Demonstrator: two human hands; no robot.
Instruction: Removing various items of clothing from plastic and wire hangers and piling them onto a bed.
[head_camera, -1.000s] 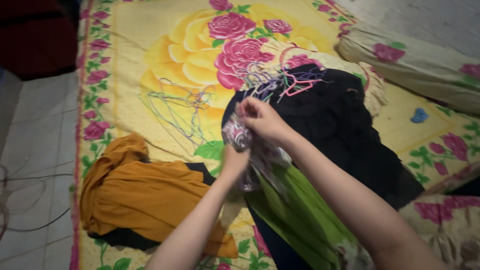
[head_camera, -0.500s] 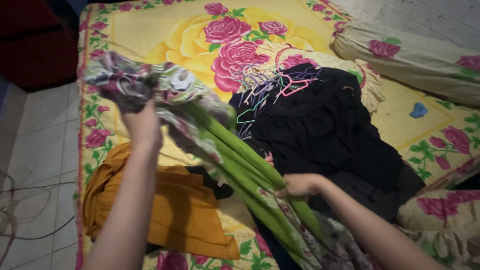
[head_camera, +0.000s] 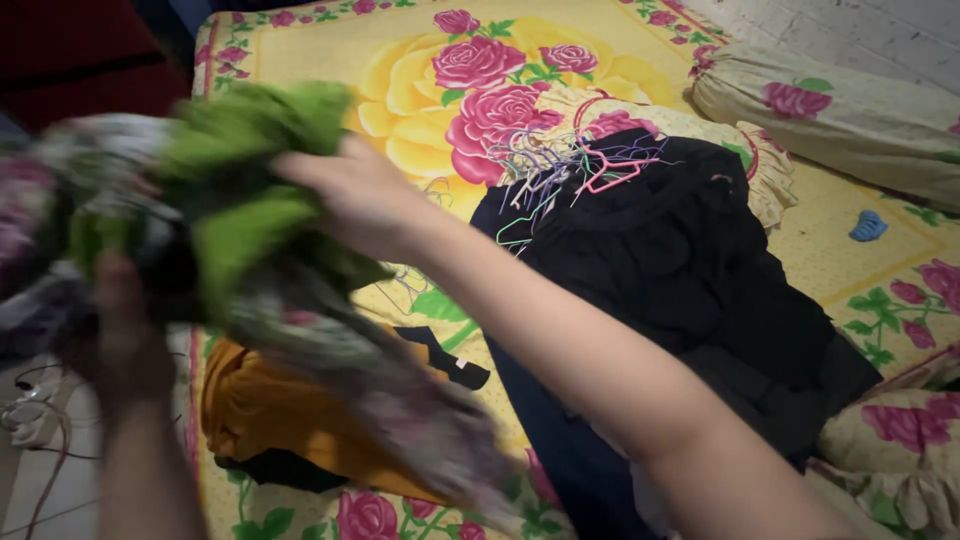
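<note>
**Green and floral garment lifted off the bed, both hands gripping**

You hold the green and floral garment (head_camera: 250, 220) up in the air at the left of the view, above the bed's edge and the floor beside it. It is bunched, blurred by motion, and its floral tail hangs down toward the orange cloth (head_camera: 290, 420).

Your right hand (head_camera: 360, 195) reaches across and grips the green part near the top, fingers closed on the fabric. Your left hand (head_camera: 125, 320) sits lower in the bundle; it looks clamped on the cloth, though blur hides the fingers themselves.

Judgement: the step in hand is gathering or shaking out the garment, not yet laying it down. The next move calls for finding a hem or edge with each hand so the cloth opens flat rather than staying wadded.

Beyond it, the orange cloth lies crumpled on the bedsheet (head_camera: 300, 50), yellow with pink roses. A pile of black clothes (head_camera: 680, 260) lies in the middle of the bed, with a tangle of wire hangers (head_camera: 570, 165) at its top end. A bolster (head_camera: 830, 110) lies along the far right, and a small blue clip (head_camera: 868, 226) rests near it.
</note>
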